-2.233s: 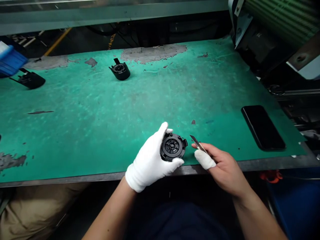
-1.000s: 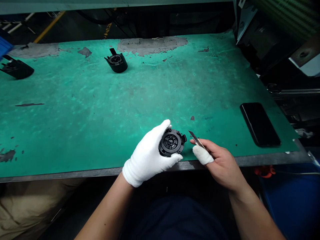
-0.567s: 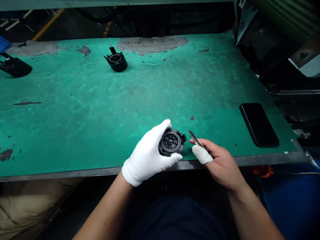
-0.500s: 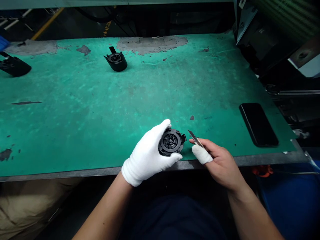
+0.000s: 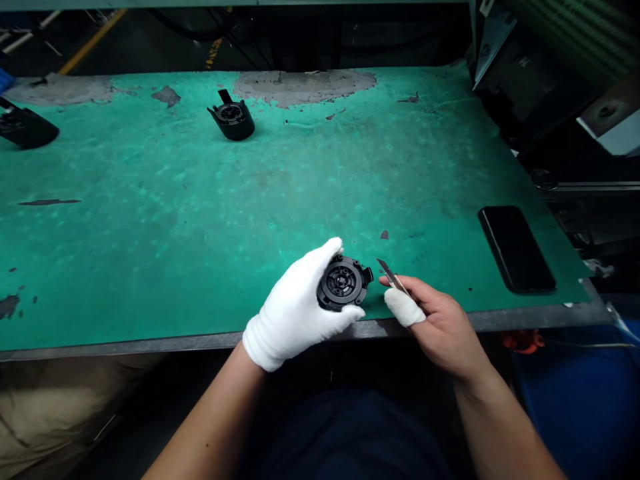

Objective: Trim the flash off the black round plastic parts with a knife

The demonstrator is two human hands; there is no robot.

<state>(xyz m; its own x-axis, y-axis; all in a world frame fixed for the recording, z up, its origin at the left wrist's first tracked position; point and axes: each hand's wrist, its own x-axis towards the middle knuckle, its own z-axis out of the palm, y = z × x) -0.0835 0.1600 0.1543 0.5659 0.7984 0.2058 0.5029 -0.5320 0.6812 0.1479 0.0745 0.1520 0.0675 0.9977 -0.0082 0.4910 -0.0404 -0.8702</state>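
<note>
Head view: left hand point(image 5: 299, 303) snug around black part point(image 5: 343, 283), right hand point(image 5: 444, 329) narrow about knife point(image 5: 391, 275)

A green tabletop point(image 5: 300, 180) spans the frame, with a dark edge point(image 5: 125, 346) along its near side. 2 gray worn patches point(image 5: 305, 88) mark its far side, at upper left and upper center. A yellow line point(image 5: 93, 43) crosses the dark floor point(image 5: 165, 50) at upper left. Machinery point(image 5: 545, 73) stands at upper right. Light glints off the tabletop.
</note>
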